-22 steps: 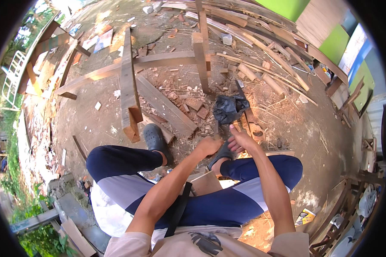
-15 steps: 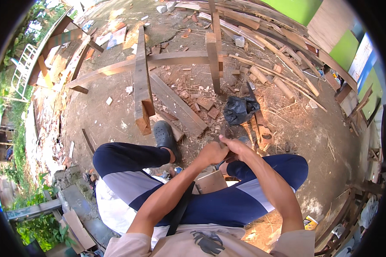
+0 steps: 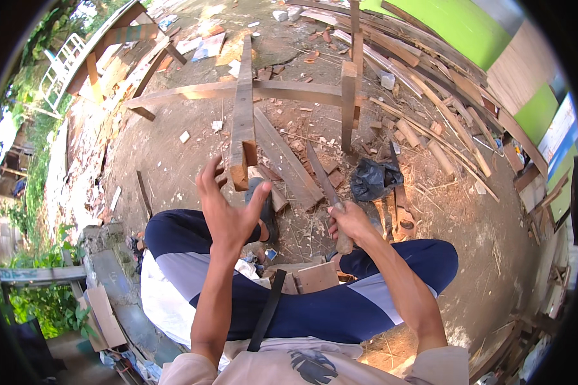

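Observation:
My right hand point(image 3: 352, 223) is closed round the wooden handle of a long knife point(image 3: 322, 174). Its narrow, dull brown blade points forward and slightly left, and the butt of the handle shows below my fist. My left hand point(image 3: 228, 208) is raised with fingers and thumb spread, holding nothing. It is just short of the near end of a wooden beam point(image 3: 243, 122), which has a step-shaped notch cut in it. I cannot tell whether the fingertips touch the beam. The beam lies across a wooden crosspiece point(image 3: 289, 91).
A flat plank point(image 3: 289, 160) lies on the ground between the beam and the knife. Right of the blade are a black plastic bag point(image 3: 374, 178) and a handsaw point(image 3: 404, 218). Timber offcuts point(image 3: 430, 138) are piled at the far right. An upright post point(image 3: 348, 106) stands by the crosspiece.
My hands were together in front of me; now they are apart. The left has moved left and forward and opened. The right holds the knife, now in plain sight. The view has shifted left.

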{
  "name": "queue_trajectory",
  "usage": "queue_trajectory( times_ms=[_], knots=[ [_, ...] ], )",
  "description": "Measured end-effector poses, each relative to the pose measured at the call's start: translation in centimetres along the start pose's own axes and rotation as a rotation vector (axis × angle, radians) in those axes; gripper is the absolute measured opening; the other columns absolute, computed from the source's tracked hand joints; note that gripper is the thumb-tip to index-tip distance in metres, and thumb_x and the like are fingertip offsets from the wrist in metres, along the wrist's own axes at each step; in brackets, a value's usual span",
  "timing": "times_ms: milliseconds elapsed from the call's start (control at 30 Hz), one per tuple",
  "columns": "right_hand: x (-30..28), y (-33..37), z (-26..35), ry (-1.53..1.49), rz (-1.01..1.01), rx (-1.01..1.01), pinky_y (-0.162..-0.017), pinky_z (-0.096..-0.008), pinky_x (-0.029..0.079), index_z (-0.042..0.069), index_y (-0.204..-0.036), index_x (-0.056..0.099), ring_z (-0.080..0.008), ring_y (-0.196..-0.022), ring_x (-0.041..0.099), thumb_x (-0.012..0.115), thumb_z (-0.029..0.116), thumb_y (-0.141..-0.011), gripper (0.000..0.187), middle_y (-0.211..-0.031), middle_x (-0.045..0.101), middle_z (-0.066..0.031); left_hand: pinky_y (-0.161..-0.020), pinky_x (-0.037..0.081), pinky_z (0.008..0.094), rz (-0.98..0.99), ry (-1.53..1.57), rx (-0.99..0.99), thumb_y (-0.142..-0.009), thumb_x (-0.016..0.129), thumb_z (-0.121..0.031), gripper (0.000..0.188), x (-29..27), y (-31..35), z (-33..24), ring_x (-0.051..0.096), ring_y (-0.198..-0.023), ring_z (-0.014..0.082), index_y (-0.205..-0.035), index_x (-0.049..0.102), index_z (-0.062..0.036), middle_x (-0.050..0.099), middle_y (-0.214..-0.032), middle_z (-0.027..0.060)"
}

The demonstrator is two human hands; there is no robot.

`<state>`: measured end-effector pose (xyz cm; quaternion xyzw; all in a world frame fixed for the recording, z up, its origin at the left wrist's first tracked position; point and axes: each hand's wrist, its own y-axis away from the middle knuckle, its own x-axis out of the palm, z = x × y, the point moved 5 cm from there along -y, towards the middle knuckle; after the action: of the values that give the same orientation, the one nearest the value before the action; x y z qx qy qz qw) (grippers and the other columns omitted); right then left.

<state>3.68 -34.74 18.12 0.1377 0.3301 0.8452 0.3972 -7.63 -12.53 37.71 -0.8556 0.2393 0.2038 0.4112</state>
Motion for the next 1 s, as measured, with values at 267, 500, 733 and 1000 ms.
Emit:
queue_trajectory(
  times_ms=[267, 500, 733, 1000],
  knots=[
    [1.1, -0.2, 4.6, 0.154, -0.01, -0.152, -0.055, -0.0369, 0.053, -0.007, -0.107, 0.057, -0.0195, -0.055, 0.066, 0.063, 0.028, -0.101, 0.036, -0.07, 0.066, -0.01, -0.06, 0.056, 0.0343, 0.073, -0.213, -0.143, -0.098, 0.069, -0.024, 0.042, 0.1, -2.6, 0.1, 0.069, -0.06, 0.0195, -0.129, 0.064, 0.0041, 0.072, -0.075, 0.014],
    [1.7, 2.2, 7.0, 0.233, -0.02, -0.218, -0.058, -0.0381, 0.054, -0.005, -0.113, 0.061, -0.0204, -0.055, 0.067, 0.063, 0.032, -0.099, 0.039, -0.07, 0.067, -0.0118, -0.057, 0.054, 0.0271, -0.153, 0.345, -0.649, -0.106, 0.054, -0.017, 0.043, -1.3, 1.7, 6.1, 0.062, -0.06, 0.0093, -0.141, 0.055, 0.0079, 0.066, -0.072, 0.0053],
    [0.5, 3.0, 6.6, 0.215, -0.091, -0.269, -0.051, -0.0336, 0.051, -0.004, -0.115, 0.064, -0.0161, -0.054, 0.065, 0.069, 0.034, -0.097, 0.042, -0.07, 0.066, -0.009, -0.081, 0.064, 0.036, -0.099, 0.679, -0.89, -0.106, 0.049, -0.02, 0.049, -0.7, 3.1, 7.6, 0.075, -0.095, 0.0267, -0.144, 0.049, 0.0096, 0.07, -0.112, 0.0216],
    [1.3, 3.3, 7.0, 0.053, -0.09, -0.325, -0.043, -0.0249, 0.043, 0.001, -0.104, 0.061, -0.0065, -0.05, 0.053, 0.071, 0.026, -0.099, 0.027, -0.07, 0.058, 0.0002, -0.093, 0.06, 0.0418, 0.308, 0.898, -1.128, -0.099, 0.052, -0.052, 0.08, -1.0, 0.9, 11.5, 0.068, -0.118, 0.0307, -0.152, 0.036, 0.0059, 0.057, -0.14, 0.0256]
  ],
)
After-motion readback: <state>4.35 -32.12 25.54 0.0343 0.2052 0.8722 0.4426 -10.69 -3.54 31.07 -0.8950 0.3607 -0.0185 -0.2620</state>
